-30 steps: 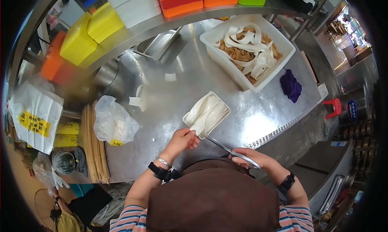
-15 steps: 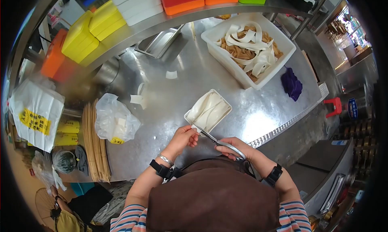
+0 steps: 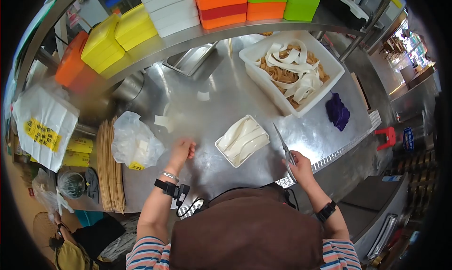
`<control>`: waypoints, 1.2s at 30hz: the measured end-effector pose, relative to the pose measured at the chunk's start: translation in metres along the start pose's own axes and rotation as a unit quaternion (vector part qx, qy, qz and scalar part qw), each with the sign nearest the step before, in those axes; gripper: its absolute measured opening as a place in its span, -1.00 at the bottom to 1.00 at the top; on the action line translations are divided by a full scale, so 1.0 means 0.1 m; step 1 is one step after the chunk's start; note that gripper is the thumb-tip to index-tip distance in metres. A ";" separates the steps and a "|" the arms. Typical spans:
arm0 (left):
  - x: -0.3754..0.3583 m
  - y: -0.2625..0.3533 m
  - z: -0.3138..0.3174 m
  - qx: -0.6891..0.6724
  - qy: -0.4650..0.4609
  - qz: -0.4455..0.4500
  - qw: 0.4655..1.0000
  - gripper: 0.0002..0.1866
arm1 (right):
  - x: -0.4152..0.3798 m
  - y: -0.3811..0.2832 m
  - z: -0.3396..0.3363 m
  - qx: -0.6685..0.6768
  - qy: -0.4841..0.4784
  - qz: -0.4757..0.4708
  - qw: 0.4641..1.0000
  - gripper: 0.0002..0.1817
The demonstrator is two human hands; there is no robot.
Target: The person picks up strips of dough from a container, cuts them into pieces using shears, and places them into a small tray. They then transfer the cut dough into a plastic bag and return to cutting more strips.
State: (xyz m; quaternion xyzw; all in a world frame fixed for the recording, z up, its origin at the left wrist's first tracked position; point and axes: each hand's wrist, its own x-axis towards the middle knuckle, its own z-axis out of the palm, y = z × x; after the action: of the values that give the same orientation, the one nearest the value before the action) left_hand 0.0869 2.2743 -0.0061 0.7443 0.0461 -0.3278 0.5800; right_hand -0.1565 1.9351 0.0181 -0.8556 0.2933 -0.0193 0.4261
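Observation:
My right hand (image 3: 299,166) grips a pair of metal scissors (image 3: 286,150), their blades pointing away from me and to the left, apart from everything else. Between my hands a small white rectangular tray (image 3: 234,165) sits on the metal table, filled with broad white strips (image 3: 242,140), perhaps wide noodles. My left hand (image 3: 182,152) hovers left of that tray with its fingers curled in; whatever they hold, if anything, is hidden. Beyond it lie white scraps (image 3: 164,123) on the table, and a translucent plastic bag (image 3: 136,140) is to its left.
At the back right stands a large white tub (image 3: 263,84) with white and brown strips. A purple cloth (image 3: 337,111) lies beside it. Thin sticks (image 3: 112,169) are bundled at left. Coloured boxes (image 3: 221,6) line the shelf above. Another person's arm (image 3: 66,232) shows at lower left.
My hands have moved apart from the tray's near edge: the left hand to the left, the right hand to the right with the scissors. The view has tilted slightly upward.

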 end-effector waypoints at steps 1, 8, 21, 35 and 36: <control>0.01 -0.01 0.02 -0.005 0.001 0.004 1.000 -0.75 | 0.10 0.07 -0.03 -0.072 0.014 -0.025 0.997 -0.50; -0.39 -0.04 0.21 -0.017 0.020 0.047 0.999 -0.85 | 0.43 -0.62 -0.14 -0.382 -0.063 -0.159 0.908 -0.21; -1.01 -0.26 0.19 -0.125 0.130 0.024 0.983 -0.88 | 1.29 -1.33 0.54 -0.343 -0.311 -0.454 0.761 -0.06; -1.07 -0.42 0.46 -0.203 0.159 -0.010 0.966 -0.90 | 1.36 -0.98 0.87 -0.357 -0.194 -0.602 0.688 -0.27; -1.06 -0.41 0.48 -0.199 0.156 -0.009 0.967 -0.90 | 1.35 -1.02 0.87 -0.370 -0.179 -0.607 0.681 -0.28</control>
State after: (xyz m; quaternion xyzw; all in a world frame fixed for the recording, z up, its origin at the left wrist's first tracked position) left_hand -0.0351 2.2778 0.0122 0.6558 0.2071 -0.1967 0.6989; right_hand 0.0294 1.9749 0.0090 -0.9213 -0.3886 -0.0100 0.0143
